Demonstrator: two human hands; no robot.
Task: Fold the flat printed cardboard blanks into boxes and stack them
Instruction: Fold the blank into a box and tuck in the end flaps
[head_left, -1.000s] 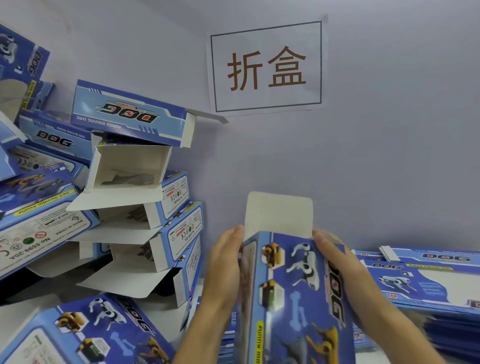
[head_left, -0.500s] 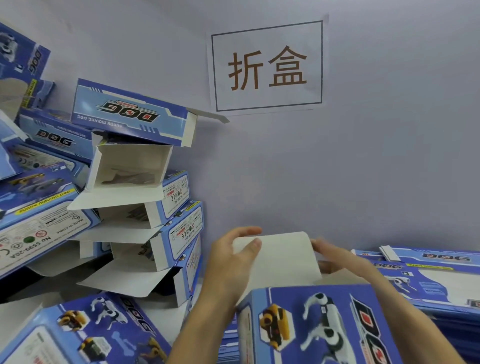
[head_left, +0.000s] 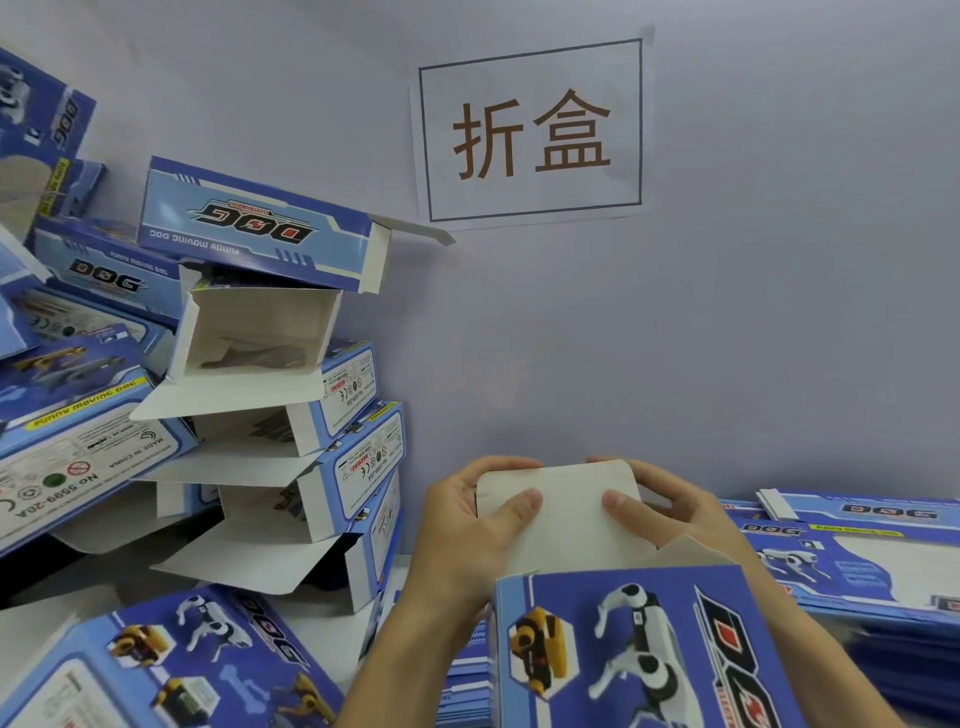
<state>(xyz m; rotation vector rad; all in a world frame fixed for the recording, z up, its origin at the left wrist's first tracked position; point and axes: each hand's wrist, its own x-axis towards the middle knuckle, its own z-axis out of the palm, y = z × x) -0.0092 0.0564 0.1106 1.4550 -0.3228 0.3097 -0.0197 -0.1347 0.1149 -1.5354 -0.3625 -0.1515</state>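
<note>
The blue box (head_left: 639, 649) has dropped lower and tipped toward the camera since 1 s ago, when it stood upright with its white end flap (head_left: 563, 512) raised above it. The flap is now bent over the open end, and the left hand (head_left: 467, 525) and right hand (head_left: 670, 514) have moved from the box's sides onto the flap, gripping its edges with both thumbs on its face
</note>
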